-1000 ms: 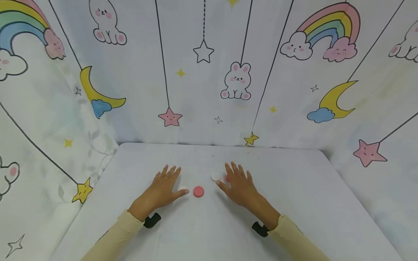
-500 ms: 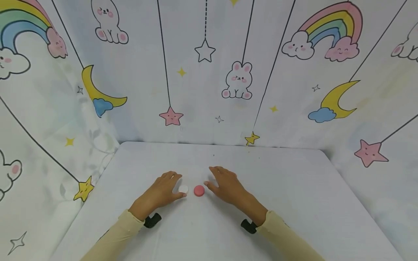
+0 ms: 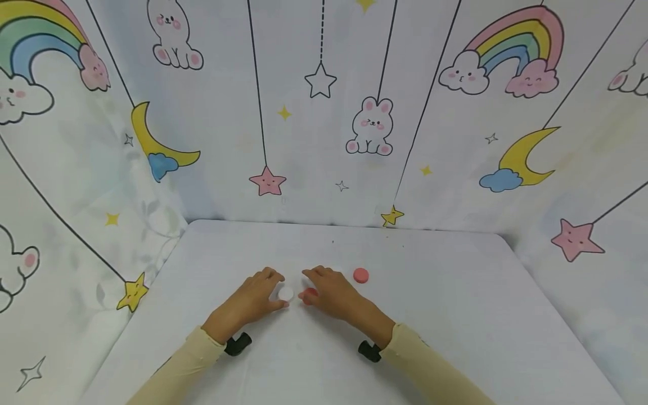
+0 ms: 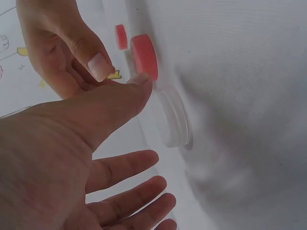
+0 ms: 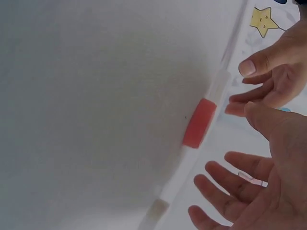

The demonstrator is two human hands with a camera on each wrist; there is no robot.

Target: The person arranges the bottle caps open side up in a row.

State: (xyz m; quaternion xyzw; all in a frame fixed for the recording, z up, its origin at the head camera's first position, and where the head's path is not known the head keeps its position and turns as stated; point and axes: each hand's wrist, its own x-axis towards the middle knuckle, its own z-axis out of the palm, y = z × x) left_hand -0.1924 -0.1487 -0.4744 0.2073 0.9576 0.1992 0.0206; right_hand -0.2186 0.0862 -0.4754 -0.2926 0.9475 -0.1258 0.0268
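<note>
My left hand [image 3: 250, 301] lies left of a white bottle cap [image 3: 286, 293], with thumb and fingers spread around it and apart from it. In the left wrist view the ridged white cap [image 4: 172, 117] stands right of the thumb and fingers. My right hand [image 3: 331, 293] is over a red bottle cap [image 3: 309, 293], its thumb partly covering the cap in the head view. The right wrist view shows this red cap [image 5: 200, 123] clear of the relaxed fingers. Neither hand grips anything.
A second red cap [image 3: 361, 275] lies behind the right hand. A pale cap-like piece [image 5: 154, 213] shows at the bottom of the right wrist view. The white table [image 3: 435, 304] is backed by a printed cloth [image 3: 217, 124].
My right hand has moved left from the far caps to the near red cap, uncovering the far red one. The left hand's fingers have curved inward slightly beside the white cap.
</note>
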